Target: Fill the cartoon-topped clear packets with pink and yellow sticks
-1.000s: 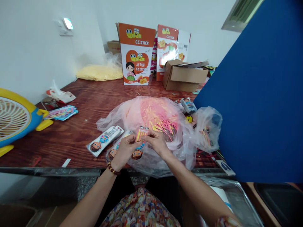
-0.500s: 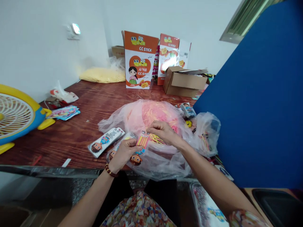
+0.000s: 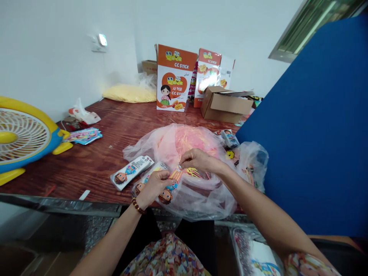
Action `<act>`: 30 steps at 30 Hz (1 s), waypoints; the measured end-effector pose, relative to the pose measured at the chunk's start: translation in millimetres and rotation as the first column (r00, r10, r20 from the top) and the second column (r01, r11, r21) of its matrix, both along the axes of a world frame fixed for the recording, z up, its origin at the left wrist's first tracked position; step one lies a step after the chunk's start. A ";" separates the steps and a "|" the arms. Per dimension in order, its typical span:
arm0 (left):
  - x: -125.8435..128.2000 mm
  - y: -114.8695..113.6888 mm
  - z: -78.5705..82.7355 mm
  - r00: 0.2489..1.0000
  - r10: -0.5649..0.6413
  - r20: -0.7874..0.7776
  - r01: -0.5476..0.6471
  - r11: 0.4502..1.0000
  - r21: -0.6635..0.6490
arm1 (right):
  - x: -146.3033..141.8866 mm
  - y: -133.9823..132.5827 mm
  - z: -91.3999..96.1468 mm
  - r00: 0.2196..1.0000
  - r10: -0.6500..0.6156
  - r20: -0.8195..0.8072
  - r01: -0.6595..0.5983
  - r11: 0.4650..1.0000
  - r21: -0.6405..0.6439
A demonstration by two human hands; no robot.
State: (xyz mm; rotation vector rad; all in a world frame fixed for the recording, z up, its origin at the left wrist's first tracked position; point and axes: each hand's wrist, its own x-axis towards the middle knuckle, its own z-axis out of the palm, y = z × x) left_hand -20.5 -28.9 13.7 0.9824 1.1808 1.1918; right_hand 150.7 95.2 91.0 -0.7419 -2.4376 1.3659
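My left hand (image 3: 153,187) is closed on a small printed packet (image 3: 169,188) with a cartoon face at its lower end and pink and yellow sticks showing in its top. My right hand (image 3: 194,160) pinches at the packet's top edge, with yellow sticks just under the fingers. Both hands hover over a clear plastic bag (image 3: 189,153) heaped with pink and yellow sticks on the wooden table (image 3: 94,161). A stack of flat printed packets (image 3: 130,171) lies left of my left hand.
A yellow and blue fan (image 3: 20,138) stands at the left. More packets (image 3: 84,135) lie near it. Orange CC STICK boxes (image 3: 174,78) and a brown carton (image 3: 225,103) stand at the back. A blue panel (image 3: 316,134) walls off the right. A second plastic bag (image 3: 253,161) sits beside it.
My right hand left the packet, reached into the stick pile, and has come back to the packet's top. The left hand kept holding the packet, and the view shifted slightly.
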 end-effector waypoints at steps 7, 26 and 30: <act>-4.0 -1.6 3.2 0.987 -0.034 0.156 0.038 0.999 -0.025 | 0.2 -7.9 11.7 0.847 -0.368 -0.385 0.246 0.912 -0.329; -78.9 -10.8 2.9 0.921 0.389 -0.008 -0.389 0.921 -0.014 | 13.6 -17.6 -68.4 0.715 -0.670 -0.200 0.472 0.674 -0.569; -86.7 -4.0 1.4 0.954 0.229 -0.196 -0.244 0.968 -0.056 | 0.1 -22.9 -78.4 0.759 -0.621 -0.194 0.471 0.731 -0.493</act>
